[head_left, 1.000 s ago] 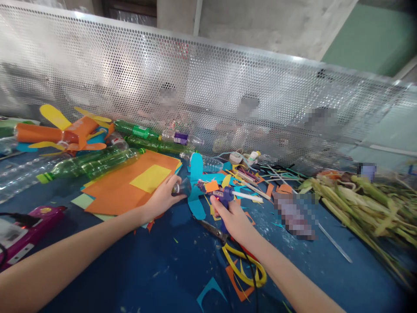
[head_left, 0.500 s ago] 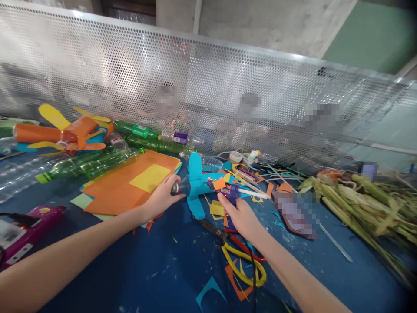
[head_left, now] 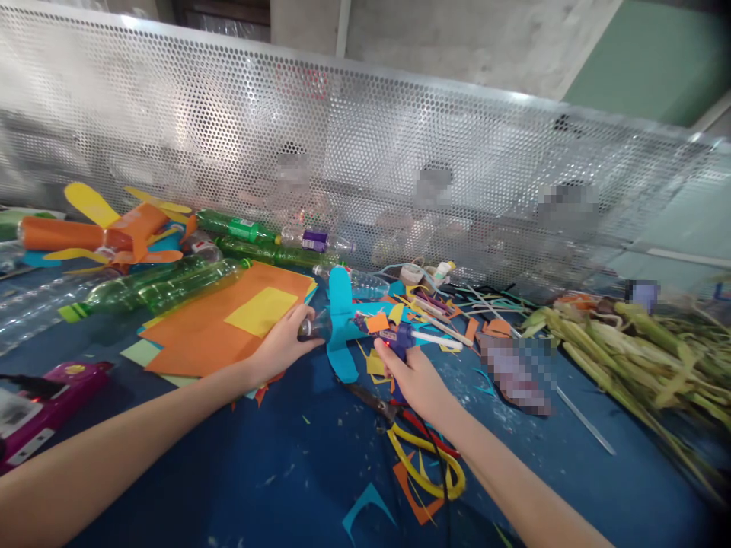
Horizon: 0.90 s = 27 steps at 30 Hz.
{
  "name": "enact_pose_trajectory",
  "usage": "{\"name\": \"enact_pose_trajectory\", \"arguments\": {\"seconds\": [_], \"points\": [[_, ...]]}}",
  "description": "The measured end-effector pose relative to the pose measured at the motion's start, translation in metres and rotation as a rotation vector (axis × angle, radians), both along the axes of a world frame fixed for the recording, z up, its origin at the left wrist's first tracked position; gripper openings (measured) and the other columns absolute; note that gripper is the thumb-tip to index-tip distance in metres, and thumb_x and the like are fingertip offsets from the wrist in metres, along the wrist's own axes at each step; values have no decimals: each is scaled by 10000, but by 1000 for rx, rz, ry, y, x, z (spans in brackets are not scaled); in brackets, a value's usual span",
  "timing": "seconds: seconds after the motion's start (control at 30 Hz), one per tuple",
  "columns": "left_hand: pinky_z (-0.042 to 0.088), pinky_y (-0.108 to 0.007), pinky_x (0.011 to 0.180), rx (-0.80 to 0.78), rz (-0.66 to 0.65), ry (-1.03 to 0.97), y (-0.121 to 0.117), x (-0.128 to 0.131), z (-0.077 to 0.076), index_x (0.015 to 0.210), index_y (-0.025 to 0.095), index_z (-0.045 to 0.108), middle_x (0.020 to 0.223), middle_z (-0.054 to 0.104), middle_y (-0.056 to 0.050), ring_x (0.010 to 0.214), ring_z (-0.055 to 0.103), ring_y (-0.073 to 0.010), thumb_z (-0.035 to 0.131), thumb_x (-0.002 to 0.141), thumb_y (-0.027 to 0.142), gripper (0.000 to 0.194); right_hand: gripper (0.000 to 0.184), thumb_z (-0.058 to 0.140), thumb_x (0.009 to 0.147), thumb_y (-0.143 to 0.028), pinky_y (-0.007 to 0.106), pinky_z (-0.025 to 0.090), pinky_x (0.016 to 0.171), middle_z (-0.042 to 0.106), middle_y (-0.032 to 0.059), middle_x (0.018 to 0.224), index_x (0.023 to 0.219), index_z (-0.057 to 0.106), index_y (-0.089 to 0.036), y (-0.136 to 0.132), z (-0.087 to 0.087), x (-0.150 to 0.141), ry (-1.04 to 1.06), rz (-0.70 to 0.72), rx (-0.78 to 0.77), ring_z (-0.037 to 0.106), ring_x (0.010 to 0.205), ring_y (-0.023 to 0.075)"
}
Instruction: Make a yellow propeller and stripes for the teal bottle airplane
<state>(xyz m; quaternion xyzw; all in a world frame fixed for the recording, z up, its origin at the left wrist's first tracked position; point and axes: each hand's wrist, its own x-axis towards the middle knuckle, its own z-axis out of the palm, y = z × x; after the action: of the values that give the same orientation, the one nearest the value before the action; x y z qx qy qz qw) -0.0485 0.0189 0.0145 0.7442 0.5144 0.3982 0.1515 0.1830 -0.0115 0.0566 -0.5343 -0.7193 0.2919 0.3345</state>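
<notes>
My left hand (head_left: 285,340) is closed round the neck end of a clear plastic bottle (head_left: 321,326), which lies on its side. Blue paper blades (head_left: 341,304) stand up and down from the bottle, and more blue paper wraps its body. In my right hand (head_left: 419,377) is a purple hot glue gun (head_left: 398,339) with a white glue stick out of its back and a small red light lit. Its nozzle points left at the blue paper; the tip is hidden by an orange paper scrap (head_left: 377,323). Scissors with yellow handles (head_left: 428,472) lie below my right hand.
Orange and yellow paper sheets (head_left: 199,327) lie left of the bottle, with green bottles (head_left: 188,281) behind. An orange bottle model with yellow blades (head_left: 108,232) is at far left, above a magenta power strip (head_left: 62,403). Dried husks (head_left: 622,358) lie right. A perforated metal screen (head_left: 365,152) stands behind.
The glue gun and my right hand have shifted slightly left, toward the blue paper. My left hand keeps its hold on the bottle, nearly still.
</notes>
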Motion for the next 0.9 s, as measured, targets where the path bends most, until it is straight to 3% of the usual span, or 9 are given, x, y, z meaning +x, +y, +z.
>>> {"name": "enact_pose_trajectory", "arguments": {"seconds": [0.57,0.9], "points": [[379,-276,660,20,-44,1,2,-2,-4,905,222,415,840,508,15,727,489,-153,594,755,261,238,328,422,834,-481,271,389,600,541,-15,630,684,518,-205,-8,-1,-12,10,81,84,484,606,159],[385,-269,656,22,-6,-2,2,-1,-4,909,222,423,794,507,30,707,502,-148,624,732,264,271,428,397,821,-545,275,326,510,453,-22,484,553,436,-214,0,4,5,-74,-28,19,433,496,158]]}}
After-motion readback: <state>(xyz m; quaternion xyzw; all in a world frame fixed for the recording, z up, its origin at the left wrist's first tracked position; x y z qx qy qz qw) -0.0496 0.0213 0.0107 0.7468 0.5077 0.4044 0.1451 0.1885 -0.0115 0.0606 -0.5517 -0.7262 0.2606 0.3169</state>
